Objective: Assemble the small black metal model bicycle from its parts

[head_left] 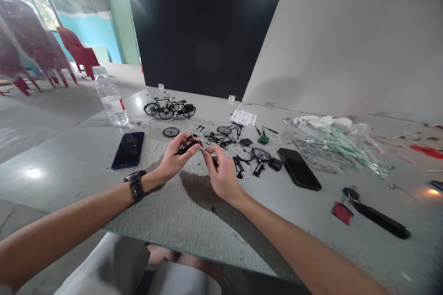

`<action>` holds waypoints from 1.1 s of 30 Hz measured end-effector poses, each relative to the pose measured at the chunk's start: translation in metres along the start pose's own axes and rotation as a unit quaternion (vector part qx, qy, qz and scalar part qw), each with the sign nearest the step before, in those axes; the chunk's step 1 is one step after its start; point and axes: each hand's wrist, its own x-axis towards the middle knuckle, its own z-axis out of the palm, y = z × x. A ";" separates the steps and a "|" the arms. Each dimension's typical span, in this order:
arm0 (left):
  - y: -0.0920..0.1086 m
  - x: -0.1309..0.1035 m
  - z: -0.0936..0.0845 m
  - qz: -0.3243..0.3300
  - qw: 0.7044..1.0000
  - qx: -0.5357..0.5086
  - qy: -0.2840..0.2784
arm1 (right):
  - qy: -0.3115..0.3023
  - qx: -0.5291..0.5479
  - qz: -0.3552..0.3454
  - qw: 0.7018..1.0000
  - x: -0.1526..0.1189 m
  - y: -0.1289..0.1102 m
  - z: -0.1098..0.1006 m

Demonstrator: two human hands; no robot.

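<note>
Bare left forearm [76, 214] is spanning the edge of the grey, textured tabletop [166, 221]. Over it, the left grip [176, 157] is pinching a slender black part [184, 148]; the right grip [220, 173] is holding a thin, silver-tipped tool [201, 148], perhaps touching it. A loose pinch could be letting the tool slip. The part is looking spindly, partly hidden.

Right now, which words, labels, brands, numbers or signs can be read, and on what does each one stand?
No text is readable.
Bottle label: marks too blurred.
Paper: print too small.
Watch: nothing legible.
</note>
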 end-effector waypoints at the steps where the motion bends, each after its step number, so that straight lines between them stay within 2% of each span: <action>1: 0.000 0.000 0.000 0.004 1.000 0.006 0.002 | 0.000 0.009 0.009 1.000 0.000 -0.001 0.000; 5: -0.001 -0.001 0.000 0.008 1.000 0.006 0.004 | -0.006 0.059 0.043 0.997 0.000 -0.003 0.001; 8: -0.001 -0.002 0.000 0.012 1.000 0.005 0.007 | -0.025 0.150 0.097 0.984 0.000 -0.001 0.002; 11: -0.001 -0.002 0.000 0.021 1.000 0.016 0.008 | -0.038 0.201 0.117 0.972 0.001 0.003 0.004; 33: 0.001 -0.002 0.001 0.019 1.000 -0.021 -0.001 | -0.027 0.219 0.130 0.967 0.001 0.006 0.006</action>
